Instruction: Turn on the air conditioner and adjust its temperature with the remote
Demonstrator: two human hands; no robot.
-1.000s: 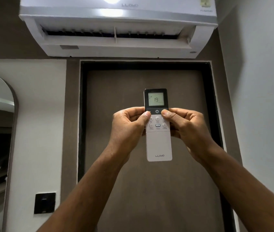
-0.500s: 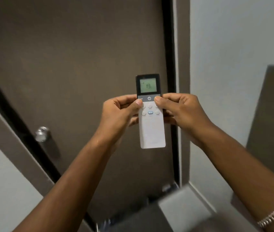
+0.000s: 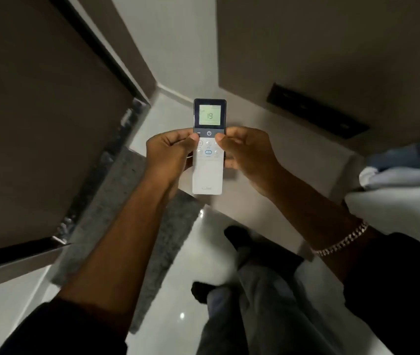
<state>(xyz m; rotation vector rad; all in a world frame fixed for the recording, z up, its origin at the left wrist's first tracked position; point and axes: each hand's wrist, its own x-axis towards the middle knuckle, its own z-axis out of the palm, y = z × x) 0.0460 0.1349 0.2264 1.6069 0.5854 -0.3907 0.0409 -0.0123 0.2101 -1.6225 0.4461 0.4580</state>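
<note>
A slim white remote (image 3: 207, 172) with a dark top and a lit green screen reading 19 is held upright in front of me. My left hand (image 3: 169, 152) grips its left side, thumb on the upper left buttons. My right hand (image 3: 244, 153) grips its right side, thumb on the upper right buttons, beside the power button. The air conditioner is out of view.
I look down at a glossy white floor (image 3: 191, 252) with a grey mat (image 3: 137, 213) by the brown door (image 3: 37, 124) on the left. My legs and dark feet (image 3: 237, 237) stand below. A dark switch plate (image 3: 316, 111) sits on the right wall; white bedding (image 3: 396, 206) lies at right.
The view has swung down from the air conditioner and door to the floor. Both hands keep the same hold on the remote, and the screen still reads 19.
</note>
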